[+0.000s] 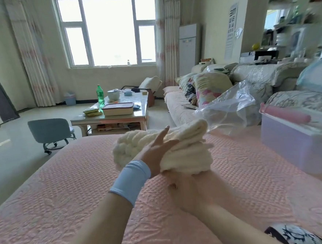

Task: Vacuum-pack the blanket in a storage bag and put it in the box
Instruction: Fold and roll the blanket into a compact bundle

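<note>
- The cream, chunky-knit blanket (187, 150) is folded into a thick bundle and held in both hands, just above the pink quilted cover (65, 185).
- The left hand (158, 150), with a pale blue wristband (130, 179) on its wrist, lies flat against the near side of the bundle. Its fingers are straight, spread a little and pressed on the knit.
- The right hand (183, 185) is under the near end of the bundle and bears its weight. It is blurred and its fingers are partly covered, so whether they curl round the blanket cannot be told.
- The clear plastic storage bag (229, 105) lies crumpled and puffed up just beyond the blanket's far end, to its right, where the pink cover meets the sofa (176, 105).
- The translucent box (299, 146) stands on the pink cover at the right, apart from the blanket, with its lid on.
- A pink cylinder (287, 113) lies on top of that lid.
- Beyond the cover, a glass-topped coffee table (110, 119) carries a green bottle (100, 94) and a shallow rectangular container (117, 109).
- A small blue-grey stool on castors (50, 130) stands on the floor to the left of the table.
- Patterned cushions (209, 88) are piled on the sofa behind the bag.
</note>
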`<state>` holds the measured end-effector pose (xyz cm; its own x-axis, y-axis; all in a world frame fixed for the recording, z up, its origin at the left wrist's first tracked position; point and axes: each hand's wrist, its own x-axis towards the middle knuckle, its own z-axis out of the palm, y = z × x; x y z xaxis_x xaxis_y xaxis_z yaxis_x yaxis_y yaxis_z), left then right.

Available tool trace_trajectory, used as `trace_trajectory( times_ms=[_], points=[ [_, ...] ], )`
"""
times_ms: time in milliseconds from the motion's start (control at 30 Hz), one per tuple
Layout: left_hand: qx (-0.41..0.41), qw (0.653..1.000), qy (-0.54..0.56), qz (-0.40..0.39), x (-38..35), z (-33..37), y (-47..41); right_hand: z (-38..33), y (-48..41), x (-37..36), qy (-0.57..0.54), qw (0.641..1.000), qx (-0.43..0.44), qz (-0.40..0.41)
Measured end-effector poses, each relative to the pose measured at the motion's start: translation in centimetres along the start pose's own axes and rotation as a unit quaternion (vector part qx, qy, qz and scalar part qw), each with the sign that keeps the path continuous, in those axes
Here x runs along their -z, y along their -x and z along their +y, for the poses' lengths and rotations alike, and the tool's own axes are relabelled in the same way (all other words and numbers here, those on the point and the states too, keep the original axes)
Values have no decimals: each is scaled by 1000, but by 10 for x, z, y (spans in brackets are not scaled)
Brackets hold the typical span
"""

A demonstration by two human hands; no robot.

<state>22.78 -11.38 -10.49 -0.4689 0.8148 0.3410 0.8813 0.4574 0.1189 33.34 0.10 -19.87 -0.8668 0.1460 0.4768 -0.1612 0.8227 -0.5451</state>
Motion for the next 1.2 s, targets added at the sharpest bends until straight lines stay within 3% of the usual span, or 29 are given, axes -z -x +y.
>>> trace_trajectory(
  times_ms=[100,167,233,300,367,500,600,633,700,800,900,1100,1200],
  points=[
    [35,990,-80,-107,-5,-11,23,0,-12,18,77,983,18,163],
    [65,982,-72,-163,-3,-14,37,3,-21,29,104,974,39,197],
    [90,982,1,-167,-3,-15,47,11,-27,35,131,982,38,131],
    [114,975,125,-141,-4,-10,53,16,-31,37,177,984,37,8],
    [135,962,199,-128,-11,2,52,17,-40,38,264,959,56,-84],
    [158,982,100,-29,-27,19,40,22,-56,33,335,919,42,-202],
    [142,985,-60,79,-32,29,26,33,-56,27,314,924,1,-217],
    [160,982,-75,61,-34,31,23,37,-55,27,311,926,1,-215],
    [209,973,-86,-53,-44,31,19,45,-57,29,316,925,19,-211],
    [209,940,-185,-198,-66,26,24,58,-59,39,334,917,37,-215],
    [196,933,-215,-212,-75,19,24,70,-56,49,371,898,43,-234],
    [217,940,-198,-172,-60,-27,9,94,-83,39,453,877,86,-139],
    [242,929,-220,-176,-51,-48,3,97,-104,25,453,872,91,-162]
  ],
)
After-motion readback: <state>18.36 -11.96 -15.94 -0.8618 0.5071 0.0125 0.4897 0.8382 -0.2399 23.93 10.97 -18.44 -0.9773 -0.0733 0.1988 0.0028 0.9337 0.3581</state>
